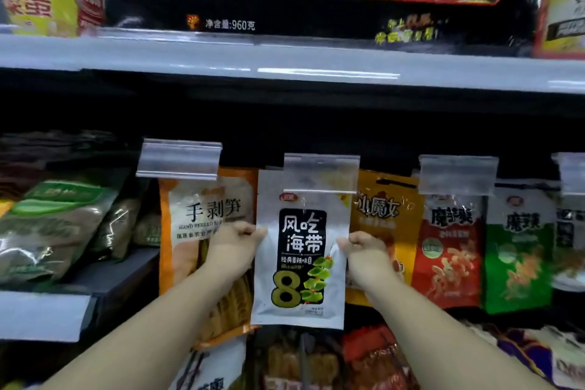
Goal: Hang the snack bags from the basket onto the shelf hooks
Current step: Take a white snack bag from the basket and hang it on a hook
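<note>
A white snack bag (302, 304) with a black label, green seaweed pictures and a large "8" hangs upright at the middle hook. Its top edge sits behind the clear price tag holder (321, 172) on that hook. My left hand (232, 250) pinches the bag's left edge at mid height. My right hand (367, 258) pinches its right edge at the same level. The hook's wire and the bag's hanging hole are hidden by the tag holder. No basket is in view.
Neighbouring hooks carry an orange-and-white bag (202, 218) on the left, then a brown-orange bag (384, 209), a red bag (449, 250) and a green bag (516, 256) on the right. A grey shelf edge (285, 57) runs overhead. Green-grey packs (53, 225) lie on a lower left shelf.
</note>
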`<state>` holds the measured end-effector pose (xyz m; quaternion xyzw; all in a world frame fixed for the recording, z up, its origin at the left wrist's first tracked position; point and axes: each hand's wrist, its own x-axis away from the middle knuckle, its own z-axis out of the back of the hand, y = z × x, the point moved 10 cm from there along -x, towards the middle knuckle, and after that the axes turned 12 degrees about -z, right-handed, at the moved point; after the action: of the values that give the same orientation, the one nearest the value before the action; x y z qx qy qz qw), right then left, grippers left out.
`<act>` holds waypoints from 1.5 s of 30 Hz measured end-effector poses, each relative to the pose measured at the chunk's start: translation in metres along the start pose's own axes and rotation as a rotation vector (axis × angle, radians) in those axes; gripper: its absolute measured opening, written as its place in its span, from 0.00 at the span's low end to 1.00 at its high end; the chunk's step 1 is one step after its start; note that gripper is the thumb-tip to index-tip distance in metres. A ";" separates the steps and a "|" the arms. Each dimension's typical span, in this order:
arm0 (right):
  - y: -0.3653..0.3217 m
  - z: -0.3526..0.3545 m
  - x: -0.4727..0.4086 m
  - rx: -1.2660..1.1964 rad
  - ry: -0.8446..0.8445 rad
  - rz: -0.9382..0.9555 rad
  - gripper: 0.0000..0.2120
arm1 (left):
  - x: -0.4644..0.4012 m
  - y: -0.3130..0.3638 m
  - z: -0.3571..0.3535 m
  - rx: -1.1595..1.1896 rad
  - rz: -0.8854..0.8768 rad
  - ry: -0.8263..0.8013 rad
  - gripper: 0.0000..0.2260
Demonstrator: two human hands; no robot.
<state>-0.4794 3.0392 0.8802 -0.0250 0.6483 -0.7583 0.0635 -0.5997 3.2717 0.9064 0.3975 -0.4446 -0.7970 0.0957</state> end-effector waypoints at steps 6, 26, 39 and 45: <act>-0.017 0.026 0.025 0.303 0.154 0.166 0.04 | 0.017 0.014 0.019 -0.238 -0.182 0.028 0.06; 0.101 0.078 0.210 1.250 -0.122 0.454 0.13 | 0.274 0.037 -0.025 -1.130 -0.311 -0.521 0.15; 0.429 0.089 0.273 1.647 -0.640 0.418 0.13 | 0.546 -0.167 -0.154 -1.085 -0.044 -1.108 0.11; 0.623 0.093 0.314 1.723 -0.897 0.257 0.18 | 0.703 -0.287 -0.206 -0.999 0.072 -1.386 0.15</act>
<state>-0.7394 2.8135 0.2664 -0.1853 -0.2137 -0.8796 0.3825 -0.8617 2.9534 0.2360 -0.2828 -0.0117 -0.9591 -0.0085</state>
